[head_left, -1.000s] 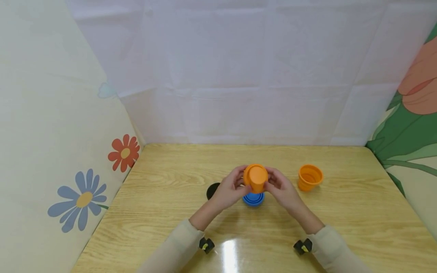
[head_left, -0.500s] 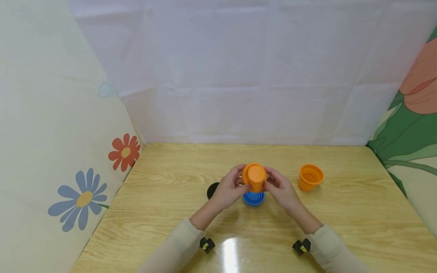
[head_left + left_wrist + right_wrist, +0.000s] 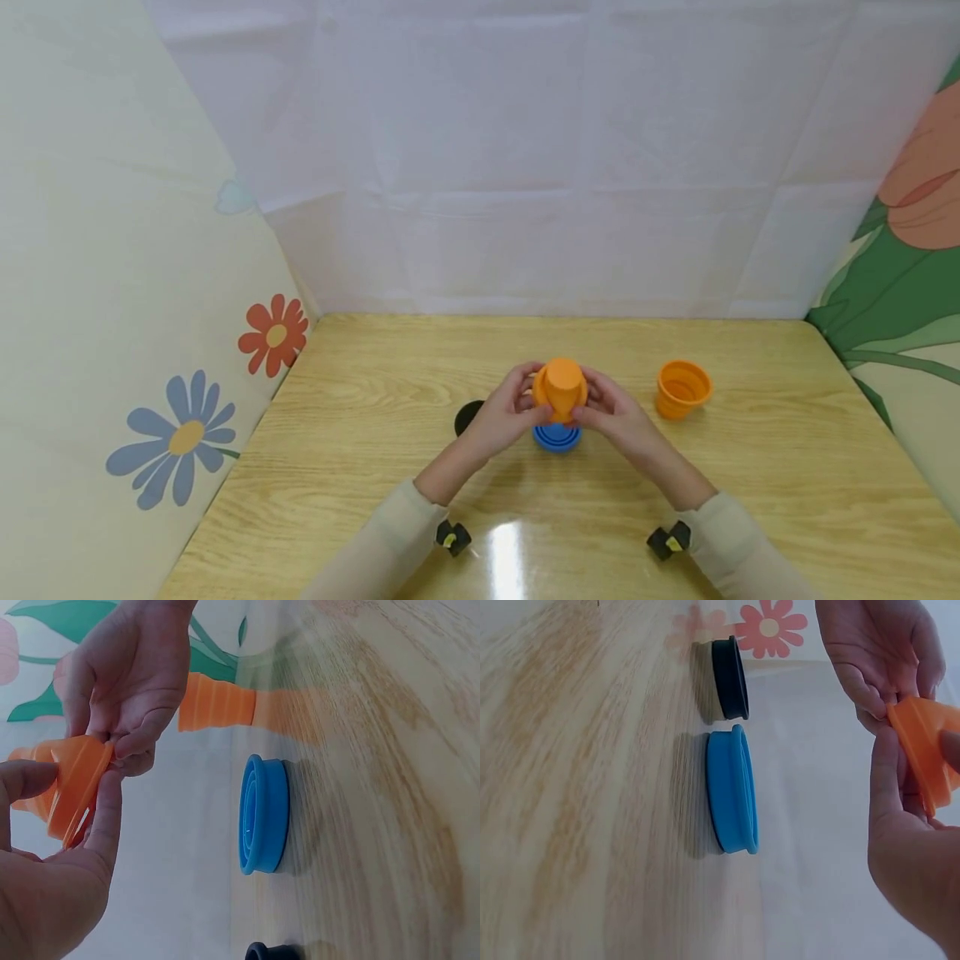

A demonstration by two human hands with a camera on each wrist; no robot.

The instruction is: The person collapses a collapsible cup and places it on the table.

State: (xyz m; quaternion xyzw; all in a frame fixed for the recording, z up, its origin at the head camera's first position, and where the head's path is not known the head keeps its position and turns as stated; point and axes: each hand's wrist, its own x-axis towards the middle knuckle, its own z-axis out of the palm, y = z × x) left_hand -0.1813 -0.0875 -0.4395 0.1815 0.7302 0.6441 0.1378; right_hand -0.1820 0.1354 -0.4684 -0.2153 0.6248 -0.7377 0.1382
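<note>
In the head view, my left hand [image 3: 504,417] and right hand [image 3: 622,421] hold an orange collapsible cup [image 3: 564,385] between them, above the table. Its narrow base is uppermost, and the walls look stepped and partly folded. Both thumbs press on its near side, while the other fingers curl round the rim, as the left wrist view of the cup [image 3: 79,780] shows. Below it lies a blue collapsible cup [image 3: 557,437], folded flat. A black folded cup [image 3: 730,679] sits beside the blue one, partly hidden by my left hand in the head view.
A second orange cup [image 3: 682,390] stands extended and upright to the right of my right hand. The wooden table [image 3: 360,375] ends against a white cloth [image 3: 480,208] at the back. Flower-printed cloth [image 3: 90,250] hangs at the sides.
The held orange cup has tilted, so its base points more upward and its side shows bent in. My right thumb has shifted inward on it. The cups on the table stay put.
</note>
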